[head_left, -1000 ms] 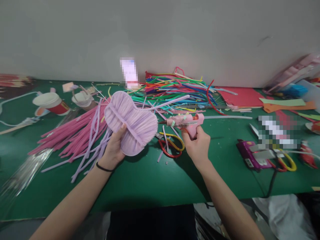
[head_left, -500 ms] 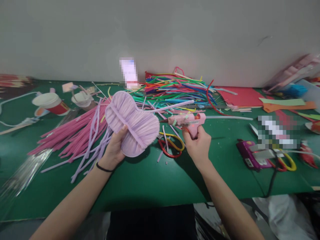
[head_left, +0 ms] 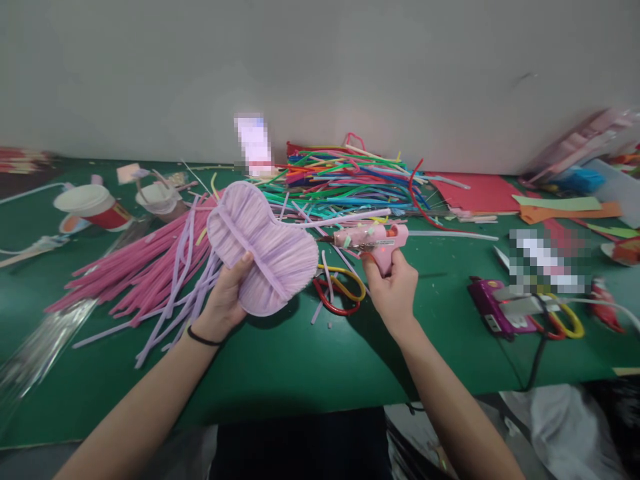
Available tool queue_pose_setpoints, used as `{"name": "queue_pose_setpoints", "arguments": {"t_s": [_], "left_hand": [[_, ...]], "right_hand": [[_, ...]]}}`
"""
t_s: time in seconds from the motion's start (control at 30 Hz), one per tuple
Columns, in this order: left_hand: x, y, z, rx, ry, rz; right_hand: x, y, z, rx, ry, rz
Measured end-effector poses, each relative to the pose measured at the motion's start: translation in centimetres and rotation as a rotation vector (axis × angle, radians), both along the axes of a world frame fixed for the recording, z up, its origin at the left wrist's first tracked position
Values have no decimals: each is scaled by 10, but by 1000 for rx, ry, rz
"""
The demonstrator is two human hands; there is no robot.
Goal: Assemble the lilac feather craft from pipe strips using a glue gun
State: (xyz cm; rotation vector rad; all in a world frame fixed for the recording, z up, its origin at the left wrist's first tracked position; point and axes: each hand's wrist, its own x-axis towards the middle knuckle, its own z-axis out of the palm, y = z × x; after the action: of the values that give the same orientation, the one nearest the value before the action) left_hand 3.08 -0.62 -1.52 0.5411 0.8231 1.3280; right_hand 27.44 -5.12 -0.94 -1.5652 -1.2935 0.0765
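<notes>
My left hand [head_left: 227, 297] grips a lilac pipe-cleaner panel [head_left: 280, 257] by its lower left edge, thumb on its face. The panel has a lobed outline, and a thicker lilac strip runs diagonally across it. In my right hand [head_left: 393, 287] is a pink glue gun [head_left: 383, 241], its nozzle pointing left at the panel's right edge. Whether nozzle and panel touch, I cannot tell. A clear glue stick [head_left: 450, 235] juts from the gun's back. Scissors with red and yellow handles [head_left: 345, 293] lie on the table just below the gun, beside lilac offcuts.
Pink pipe cleaners [head_left: 135, 267] and lilac ones lie to the left on the green table [head_left: 300, 373]. Behind is a multicoloured pile of pipe cleaners [head_left: 350, 177]. A paper cup [head_left: 93, 205] stands far left. On the right are a purple power strip [head_left: 500, 310] and red sheets [head_left: 475, 193].
The whole view has shifted slightly, so the table items sit a little further left. Both hands keep their hold, and the panel and glue gun stay almost the same relative to each other.
</notes>
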Motion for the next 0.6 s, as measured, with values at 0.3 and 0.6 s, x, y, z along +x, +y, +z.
{"name": "queue_pose_setpoints", "arguments": {"t_s": [0.3,0.6], "left_hand": [[-1,0,-3,0,-2,-36],[-1,-3,-5,-6,4,-81]], "right_hand": [[-1,1,0,1,18,1],[-2,2,3,-12,21,6]]}}
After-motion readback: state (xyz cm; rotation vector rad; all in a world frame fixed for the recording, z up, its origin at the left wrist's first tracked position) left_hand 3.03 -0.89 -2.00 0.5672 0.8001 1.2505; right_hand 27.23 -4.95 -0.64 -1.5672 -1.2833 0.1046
